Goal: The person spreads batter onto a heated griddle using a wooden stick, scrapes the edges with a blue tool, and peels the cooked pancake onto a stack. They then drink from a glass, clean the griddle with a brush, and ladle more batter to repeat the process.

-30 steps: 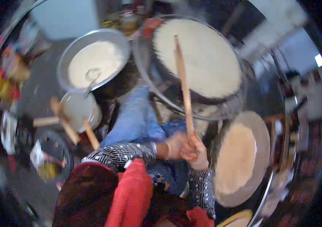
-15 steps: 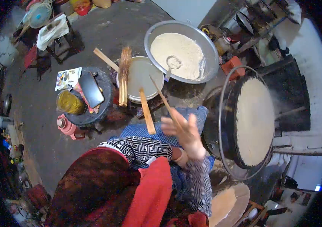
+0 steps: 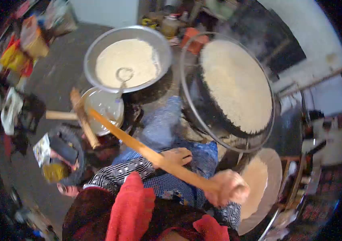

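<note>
My right hand [image 3: 229,188] is closed around the end of a long flat wooden stick [image 3: 139,148]. The stick slants up and left across my lap, and its far end overlaps the white bucket [image 3: 121,114] of cloudy liquid. My left hand [image 3: 178,156] rests on my blue checked clothing, fingers loosely bent, partly behind the stick. A bundle of thin sticks [image 3: 84,120] lies over the bucket's left rim, beside a wooden slat [image 3: 60,115]. Right of these, a round black griddle [image 3: 215,105] carries a pale layer of batter [image 3: 237,86].
A metal basin [image 3: 161,42] of pale batter holds a ladle [image 3: 124,75]. A metal ring [image 3: 183,76] surrounds the steaming griddle. Thin round flatbread [image 3: 255,186] lies at lower right. A small stool [image 3: 78,150] at left bears a phone [image 3: 63,148] and a yellowish container [image 3: 55,172].
My view has swung right. My right hand has dropped and moved right; the stick it holds now shows its broad face and points left to the bucket. My left hand has come into view.
</note>
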A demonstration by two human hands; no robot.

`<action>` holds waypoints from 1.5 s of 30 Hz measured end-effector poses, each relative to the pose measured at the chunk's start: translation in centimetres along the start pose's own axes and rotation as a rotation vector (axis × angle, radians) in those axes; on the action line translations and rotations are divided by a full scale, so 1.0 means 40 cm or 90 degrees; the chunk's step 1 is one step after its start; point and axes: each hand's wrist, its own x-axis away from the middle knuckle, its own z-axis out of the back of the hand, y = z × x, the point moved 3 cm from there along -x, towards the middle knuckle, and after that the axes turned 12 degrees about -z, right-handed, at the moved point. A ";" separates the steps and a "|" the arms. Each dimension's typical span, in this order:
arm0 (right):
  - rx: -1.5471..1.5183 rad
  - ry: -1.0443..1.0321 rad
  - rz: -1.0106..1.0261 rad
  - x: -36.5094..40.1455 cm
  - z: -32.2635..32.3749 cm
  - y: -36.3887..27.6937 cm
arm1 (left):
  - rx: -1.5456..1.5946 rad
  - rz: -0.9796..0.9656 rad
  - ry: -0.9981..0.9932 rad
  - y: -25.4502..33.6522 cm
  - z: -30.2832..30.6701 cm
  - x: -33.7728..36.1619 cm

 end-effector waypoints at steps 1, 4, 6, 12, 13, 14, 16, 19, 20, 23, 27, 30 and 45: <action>0.042 -0.012 0.057 0.037 -0.021 -0.032 | 0.109 0.158 -0.012 -0.032 -0.027 -0.009; 0.240 0.307 0.076 0.309 -0.048 0.098 | 0.013 0.125 0.122 0.026 0.067 -0.066; 0.036 0.516 -0.095 0.250 -0.064 0.081 | 0.318 0.199 0.463 0.058 0.125 -0.097; 0.174 0.896 -0.232 0.317 -0.025 0.290 | -0.404 -0.105 -0.045 0.146 0.259 -0.393; 0.238 0.932 -0.244 0.334 -0.039 0.305 | -0.436 -0.182 -0.097 0.127 0.218 -0.441; 0.184 0.956 -0.268 0.363 -0.075 0.300 | -0.409 -0.220 -0.154 0.100 0.171 -0.485; 0.127 1.056 -0.231 0.449 -0.144 0.366 | -0.373 -0.283 -0.224 0.058 0.077 -0.595; -0.032 1.191 -0.141 0.467 -0.154 0.315 | -0.321 -0.398 -0.188 0.035 -0.075 -0.798; -0.140 1.226 -0.083 0.460 -0.151 0.282 | -0.321 -0.400 -0.188 0.006 -0.130 -0.850; -0.360 1.118 -0.007 0.443 -0.048 0.185 | -0.388 -0.350 -0.329 -0.112 -0.219 -0.963; -0.313 0.977 0.030 0.431 0.105 0.164 | -0.397 -0.314 -0.375 -0.281 -0.098 -1.024; -0.360 0.844 0.033 0.369 0.211 0.128 | -0.378 -0.327 -0.273 -0.392 0.053 -0.992; 0.351 0.862 0.059 0.029 0.332 0.348 | -0.679 0.041 -0.180 -0.446 0.617 -0.315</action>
